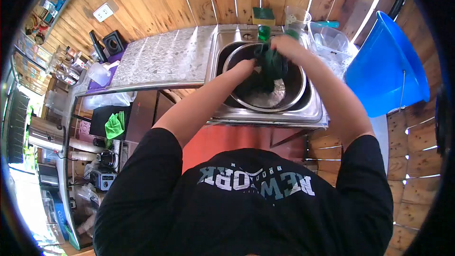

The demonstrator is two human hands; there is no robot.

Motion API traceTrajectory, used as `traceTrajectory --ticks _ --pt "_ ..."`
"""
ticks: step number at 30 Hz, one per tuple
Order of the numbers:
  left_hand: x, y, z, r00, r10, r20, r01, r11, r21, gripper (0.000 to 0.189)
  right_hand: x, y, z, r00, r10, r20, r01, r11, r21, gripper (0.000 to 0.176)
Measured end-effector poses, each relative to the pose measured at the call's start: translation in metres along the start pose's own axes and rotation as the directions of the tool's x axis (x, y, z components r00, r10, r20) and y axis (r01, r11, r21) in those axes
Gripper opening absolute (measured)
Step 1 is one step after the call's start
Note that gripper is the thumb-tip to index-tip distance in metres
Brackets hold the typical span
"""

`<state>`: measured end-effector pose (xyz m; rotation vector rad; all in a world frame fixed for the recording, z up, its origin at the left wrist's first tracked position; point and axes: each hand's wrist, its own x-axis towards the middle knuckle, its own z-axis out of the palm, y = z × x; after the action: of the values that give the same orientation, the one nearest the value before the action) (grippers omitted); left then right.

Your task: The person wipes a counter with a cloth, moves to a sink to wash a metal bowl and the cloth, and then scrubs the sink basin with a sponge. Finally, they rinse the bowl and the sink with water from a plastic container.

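Note:
A dark green, wet-looking cloth [272,64] hangs bunched over a round metal basin [299,98], and its lower part reaches into the basin. My right hand [286,47] is closed on the upper part of the cloth, near the basin's far edge. On the left side of the cloth, my left hand [245,68] has its fingers closed around the fabric. Shiny, whitish water [266,99] shows at the basin's bottom. The basin sits inside a steel sink [214,62]. Just beyond my hands stands a bright green object [264,32], partly hidden.
Behind the sink are a green-and-yellow sponge [263,15] and a clear plastic cup [297,18]. A clear container [328,38] stands right of the sink, and a big blue bucket [381,69] beyond it. Left lies a patterned countertop [163,57]; a bright green cloth [114,125] hangs lower.

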<state>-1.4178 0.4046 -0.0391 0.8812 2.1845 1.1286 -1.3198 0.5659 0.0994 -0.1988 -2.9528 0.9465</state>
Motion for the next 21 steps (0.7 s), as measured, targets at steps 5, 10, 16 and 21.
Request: traceTrajectory --ticks 5,10,16,21 --pt "-0.016 0.029 -0.009 0.927 -0.370 0.056 0.310 0.676 -0.668 0.071 -0.012 -0.082 -0.083 0.994 0.102 0.039 -0.092 0.591 0.802 0.021" --pt "-0.022 0.043 -0.019 0.856 -0.361 0.370 0.502 0.404 -0.765 0.086 -0.001 -0.107 -0.120 0.997 0.061 -0.053 0.021 0.435 0.900 0.024" --pt "-0.027 0.065 0.005 0.887 -0.079 0.455 0.461 0.202 -0.864 0.062 -0.013 -0.084 -0.064 0.973 0.219 -0.079 -0.028 0.449 0.893 0.032" --pt "-0.024 0.074 0.019 0.959 0.050 0.279 0.273 0.106 -0.956 0.043 -0.029 -0.038 0.040 0.887 0.182 -0.423 -0.070 0.961 0.267 0.060"
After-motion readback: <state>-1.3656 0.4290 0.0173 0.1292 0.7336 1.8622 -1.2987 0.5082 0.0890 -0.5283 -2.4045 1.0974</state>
